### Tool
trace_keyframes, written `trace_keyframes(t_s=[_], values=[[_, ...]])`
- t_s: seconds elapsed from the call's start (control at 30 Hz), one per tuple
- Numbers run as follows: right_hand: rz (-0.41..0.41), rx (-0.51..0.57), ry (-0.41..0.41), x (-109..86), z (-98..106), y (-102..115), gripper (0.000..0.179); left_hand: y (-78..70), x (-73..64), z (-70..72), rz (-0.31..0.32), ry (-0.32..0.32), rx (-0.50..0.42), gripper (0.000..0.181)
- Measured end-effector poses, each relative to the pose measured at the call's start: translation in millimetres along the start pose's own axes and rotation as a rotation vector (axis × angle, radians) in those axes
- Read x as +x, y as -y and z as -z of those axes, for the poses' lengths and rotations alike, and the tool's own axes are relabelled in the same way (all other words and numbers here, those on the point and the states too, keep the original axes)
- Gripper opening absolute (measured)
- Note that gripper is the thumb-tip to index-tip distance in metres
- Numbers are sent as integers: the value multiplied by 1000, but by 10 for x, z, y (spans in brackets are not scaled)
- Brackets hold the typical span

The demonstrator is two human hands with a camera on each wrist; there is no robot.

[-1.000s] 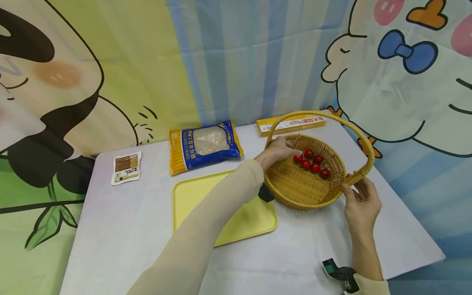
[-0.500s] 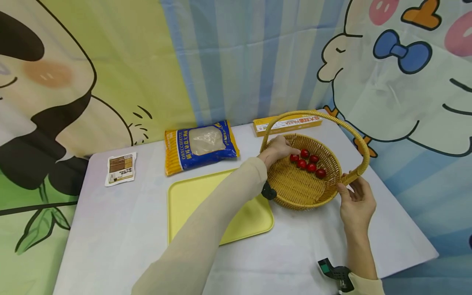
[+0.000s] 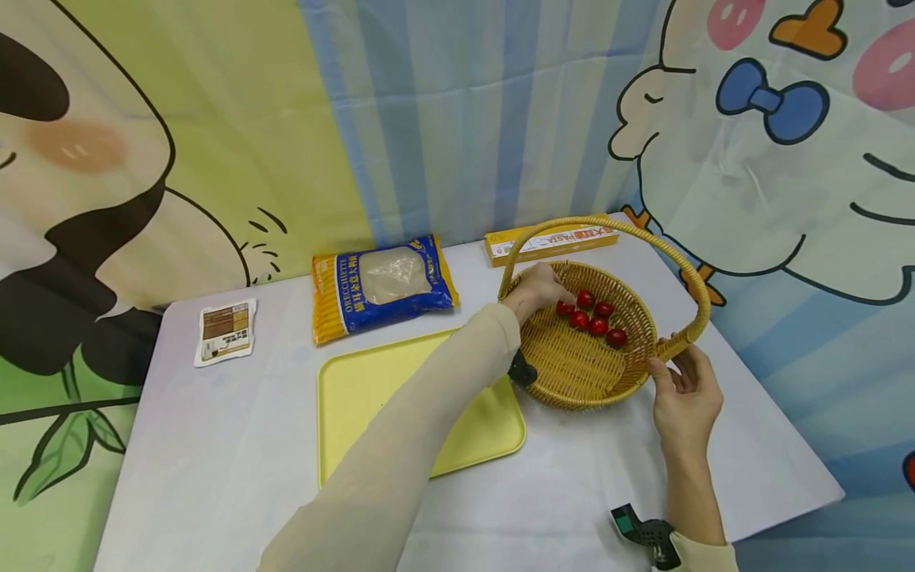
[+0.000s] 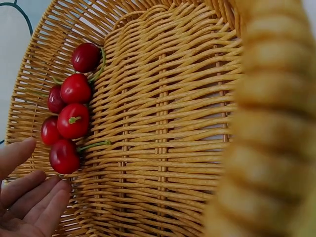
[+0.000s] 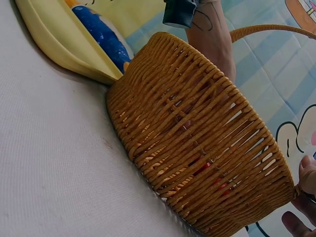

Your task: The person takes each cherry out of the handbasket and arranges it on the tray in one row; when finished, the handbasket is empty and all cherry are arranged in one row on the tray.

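Observation:
Several red cherries (image 4: pixel 75 120) with green stems lie together along one side of a round wicker basket (image 3: pixel 572 365). My left hand (image 3: pixel 538 287) reaches over the basket's left rim. Seen from the left wrist, its thumb and fingers (image 4: pixel 37 200) stand apart beside the nearest cherry, nothing between them. On the opposite side, my right hand (image 3: pixel 689 389) pinches the basket rim at the foot of the arched handle (image 3: pixel 704 306). Only its thumb (image 5: pixel 307 175) and some fingers show at the edge of the right wrist view.
A yellow tray (image 3: pixel 350 389) lies left of the basket, partly under my left sleeve. Behind the tray is a blue and yellow pasta bag (image 3: pixel 393 278). A pasta box (image 3: pixel 550 242) stands behind the basket, and a small packet (image 3: pixel 225 332) lies far left.
The whole head view has shifted slightly to the left. Both hands keep their places at the basket, the left by the cherries and the right on the rim.

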State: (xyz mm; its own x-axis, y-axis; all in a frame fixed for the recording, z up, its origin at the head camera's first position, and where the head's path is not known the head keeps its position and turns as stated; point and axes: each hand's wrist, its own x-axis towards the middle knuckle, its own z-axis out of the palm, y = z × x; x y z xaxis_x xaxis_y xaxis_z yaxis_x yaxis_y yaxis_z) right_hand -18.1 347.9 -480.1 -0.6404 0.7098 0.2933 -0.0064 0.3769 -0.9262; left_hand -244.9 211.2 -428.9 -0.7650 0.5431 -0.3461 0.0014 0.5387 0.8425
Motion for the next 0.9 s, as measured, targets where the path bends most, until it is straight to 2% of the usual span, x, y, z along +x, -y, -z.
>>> trace_keyframes(t_s=[0.17,0.23,0.33,0.37,0.4,0.5,0.9], values=[[3,9,-2,-3,4,4,49,5,32,-29,-4,-5,25,62],[4,17,-3,-4,2,5,49,-2,4,-48,-18,-40,41,46],[-2,17,-5,-8,-3,5,49,-20,-57,-65,-43,-75,72,12],[-2,18,-4,-7,-4,5,49,-28,-79,-71,-48,-86,81,10],[0,19,-3,-5,-5,3,49,-36,-106,-72,-58,-96,87,20],[11,30,-1,-1,-2,-5,49,-47,-123,-78,-60,-88,94,28],[12,8,-5,-9,1,-29,50,-31,-156,-104,-90,-104,156,27]])
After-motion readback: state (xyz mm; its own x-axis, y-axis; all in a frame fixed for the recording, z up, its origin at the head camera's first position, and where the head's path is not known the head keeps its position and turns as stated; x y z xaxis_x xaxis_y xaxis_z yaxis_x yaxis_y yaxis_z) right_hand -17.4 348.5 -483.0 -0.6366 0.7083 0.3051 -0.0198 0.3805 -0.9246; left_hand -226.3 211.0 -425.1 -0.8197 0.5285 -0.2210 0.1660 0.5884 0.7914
